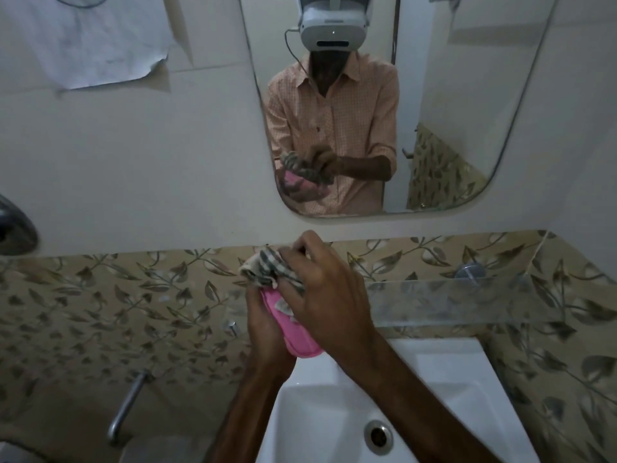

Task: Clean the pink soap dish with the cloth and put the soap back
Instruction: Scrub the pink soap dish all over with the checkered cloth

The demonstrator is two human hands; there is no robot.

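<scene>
- The pink soap dish (295, 334) is being held in the air at the centre of the frame, just above the back rim of the white sink (450, 379).
- It is tilting, its long side running from upper left to lower right. Its rounded lower end is showing a raised lip, and pale smears are showing on the inside near the cloth.
- The cloth (267, 265), checked in grey and cream, is bunching into a wad. It is covering the dish's upper end and sticking out toward the upper left.
- The left hand (263, 332) is cupping the dish from below and from the left, its grip wrapping round the dish's edge.
- The right hand (329, 289) is reaching in from the lower right, knuckles up, its grip clenching the cloth against the dish.
- The basin is opening below the hands, with the drain (378, 436) lying at the bottom of the frame, well apart from the dish.
- A glass shelf (460, 297) is running off to the right, its left end just beside the right hand.
- A small chrome knob (232, 327) is sticking out of the leaf-patterned tiles (100, 295) near the left hand, and a chrome pipe (128, 406) is hanging at the lower left.
- The mirror (450, 95) at the upper centre is reflecting a person in a checked shirt and a white headset, with the dish and the cloth.
- A sheet of paper (93, 38) is curling off the wall at the upper left, its faint marks too blurred to read.
</scene>
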